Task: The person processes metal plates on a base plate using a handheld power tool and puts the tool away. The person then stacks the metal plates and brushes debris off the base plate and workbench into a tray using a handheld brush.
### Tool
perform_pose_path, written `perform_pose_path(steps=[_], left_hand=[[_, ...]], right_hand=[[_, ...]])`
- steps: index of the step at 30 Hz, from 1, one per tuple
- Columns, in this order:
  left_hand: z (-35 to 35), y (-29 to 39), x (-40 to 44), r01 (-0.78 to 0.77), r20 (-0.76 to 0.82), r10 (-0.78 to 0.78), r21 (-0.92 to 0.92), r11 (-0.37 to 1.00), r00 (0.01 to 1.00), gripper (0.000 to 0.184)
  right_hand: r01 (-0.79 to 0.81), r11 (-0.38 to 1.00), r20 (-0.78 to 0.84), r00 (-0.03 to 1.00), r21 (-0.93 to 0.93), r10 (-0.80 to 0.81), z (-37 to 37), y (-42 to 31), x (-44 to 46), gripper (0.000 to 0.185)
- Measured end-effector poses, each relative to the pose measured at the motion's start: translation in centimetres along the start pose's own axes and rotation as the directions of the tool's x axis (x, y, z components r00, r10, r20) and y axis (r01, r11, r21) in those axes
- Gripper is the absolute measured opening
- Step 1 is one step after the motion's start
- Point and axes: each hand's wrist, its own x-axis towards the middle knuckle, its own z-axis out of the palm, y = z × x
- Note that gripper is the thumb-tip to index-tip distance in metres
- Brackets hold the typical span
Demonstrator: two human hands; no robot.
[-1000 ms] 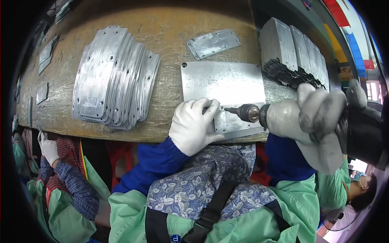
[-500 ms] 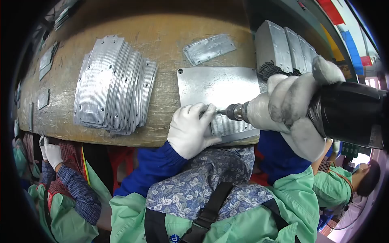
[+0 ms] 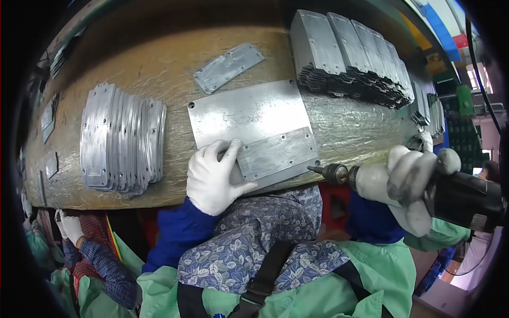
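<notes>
My left hand (image 3: 214, 177), in a white glove, presses on the left end of a small ribbed metal plate (image 3: 278, 152), thumb along its lower edge and fingers curled at its corner. That plate lies on the lower part of a larger smooth metal plate (image 3: 249, 114) with holes in its corners. My right hand (image 3: 413, 183), in a soiled white glove, is wrapped round a black and grey power screwdriver (image 3: 461, 199). The tool's bit points left, close to the lower right corner of the large plate.
Ribbed plates stand in a fanned stack (image 3: 122, 140) at left. One loose plate (image 3: 229, 68) lies behind the large plate. Several tall stacks (image 3: 344, 55) stand at the back right. A co-worker's gloved hands (image 3: 70, 225) are at the table's left edge.
The screwdriver has moved away from the small plate to the right, and more of that plate shows. The view has turned, so the plates appear tilted and further left. My left hand keeps its hold.
</notes>
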Motion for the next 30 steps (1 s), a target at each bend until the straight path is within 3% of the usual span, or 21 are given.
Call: perform_pose_path(steps=[3,7,13,21,26,28,30], left_hand=[[-0.2,0.1,0.0,0.002,0.014,-0.003,0.058,0.998,1.000,0.083],[-0.3,0.5,0.0,0.019,0.012,-0.020,0.116,0.993,1.000,0.096],[-0.4,1.9,1.6,-0.044,0.087,0.040,0.046,0.998,0.995,0.106],[1.2,3.1,3.2,-0.194,0.041,0.191,0.066,0.979,0.981,0.096],[1.0,3.5,3.3,-0.126,0.115,0.123,0.022,0.992,0.986,0.088],[0.0,3.2,3.1,-0.076,0.125,0.070,0.044,0.996,0.990,0.082],[-1.3,1.9,2.0,-0.110,-0.086,0.117,0.074,0.991,0.989,0.081]], right_hand=[[-0.001,1.000,-0.119,0.993,-0.031,-0.003,0.7,1.0,-1.1,0.066],[0.028,0.999,-0.056,0.998,-0.023,-0.030,-0.1,1.3,-1.1,0.067],[0.023,1.000,-0.125,0.992,-0.017,-0.025,-0.2,1.3,-1.7,0.070],[0.013,0.999,-0.147,0.989,-0.046,-0.020,0.0,0.9,-1.9,0.069],[-0.098,0.993,-0.182,0.980,-0.063,0.085,0.6,-0.1,-1.2,0.060],[-0.092,0.995,-0.291,0.954,-0.042,0.076,2.3,0.4,-1.3,0.059],[-0.070,0.997,-0.327,0.943,-0.036,0.055,3.0,0.5,-1.5,0.059]])
